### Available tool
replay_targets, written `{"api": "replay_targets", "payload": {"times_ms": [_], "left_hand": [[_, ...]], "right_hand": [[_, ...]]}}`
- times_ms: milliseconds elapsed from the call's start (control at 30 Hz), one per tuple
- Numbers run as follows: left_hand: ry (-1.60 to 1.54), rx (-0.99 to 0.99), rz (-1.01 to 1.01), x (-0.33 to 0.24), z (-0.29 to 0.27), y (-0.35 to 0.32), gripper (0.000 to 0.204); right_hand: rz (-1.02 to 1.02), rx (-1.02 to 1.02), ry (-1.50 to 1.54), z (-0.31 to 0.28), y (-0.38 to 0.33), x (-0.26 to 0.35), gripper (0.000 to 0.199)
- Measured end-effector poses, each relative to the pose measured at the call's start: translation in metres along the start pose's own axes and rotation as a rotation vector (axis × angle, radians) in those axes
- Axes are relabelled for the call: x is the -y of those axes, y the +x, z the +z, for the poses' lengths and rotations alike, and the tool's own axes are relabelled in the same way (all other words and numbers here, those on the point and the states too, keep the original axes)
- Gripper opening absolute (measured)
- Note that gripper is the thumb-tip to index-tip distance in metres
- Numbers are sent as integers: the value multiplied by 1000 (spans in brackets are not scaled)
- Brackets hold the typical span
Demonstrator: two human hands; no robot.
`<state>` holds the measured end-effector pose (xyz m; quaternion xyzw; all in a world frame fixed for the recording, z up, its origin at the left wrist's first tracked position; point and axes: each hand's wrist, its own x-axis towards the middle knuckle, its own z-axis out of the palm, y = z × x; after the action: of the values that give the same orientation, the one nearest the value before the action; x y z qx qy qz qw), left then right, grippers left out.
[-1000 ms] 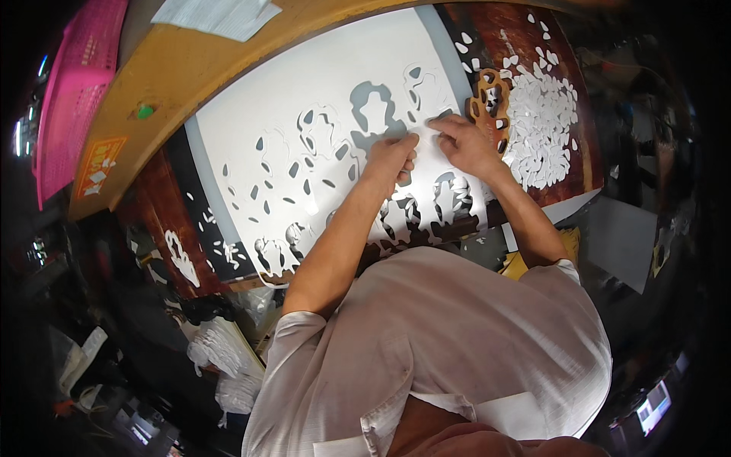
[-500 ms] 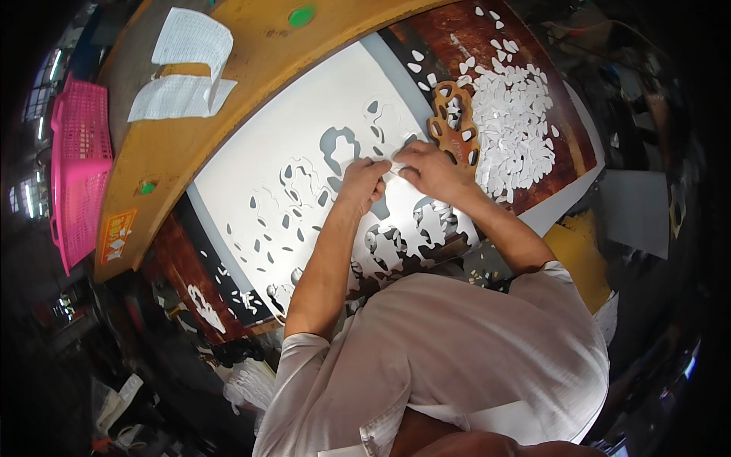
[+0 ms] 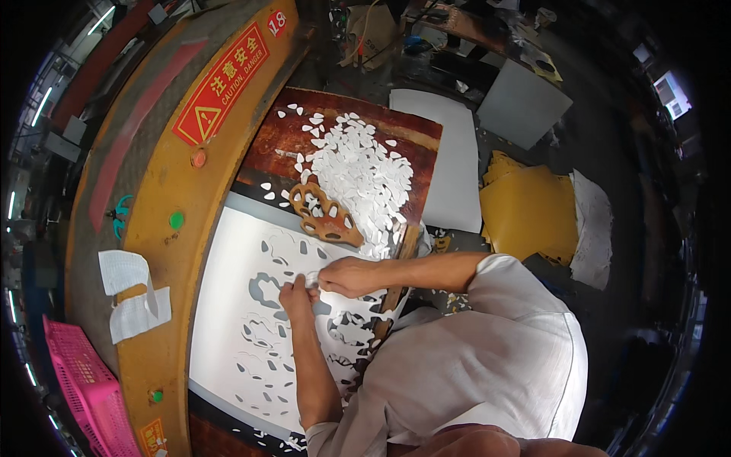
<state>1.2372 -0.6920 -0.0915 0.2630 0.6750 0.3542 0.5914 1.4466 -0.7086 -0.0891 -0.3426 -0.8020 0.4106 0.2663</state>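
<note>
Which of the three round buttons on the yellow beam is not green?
The orange-red button, just below the red warning label; the middle button and the lowest button are both green.

From here I see a thin white sheet [image 3: 225,305] lying flat, pierced with teardrop holes and curving cut outlines, one larger opening showing grey beneath. Its right-hand edge is a ragged lattice. Over it, between the hands [image 3: 298,295], I make out a small pale piece [image 3: 311,279], its shape unclear
</note>
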Motion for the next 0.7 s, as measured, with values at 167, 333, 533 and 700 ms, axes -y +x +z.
{"api": "replay_targets", "payload": {"times_ms": [167,333,533,700], "left_hand": [[-29,119,-6,4,-13,6,26],[-137,227,-24,2,-17,6,25],[-80,171,33,7,-9,5,23],[12,134,84,9,-2,11,25]], "right_hand": [[143,-162,-38,2,-31,30,16],[287,-157,-350,17,27,27,30],[334,-109,-470,29,56,16,18],[246,-192,-344,29,39,2,15]]}}
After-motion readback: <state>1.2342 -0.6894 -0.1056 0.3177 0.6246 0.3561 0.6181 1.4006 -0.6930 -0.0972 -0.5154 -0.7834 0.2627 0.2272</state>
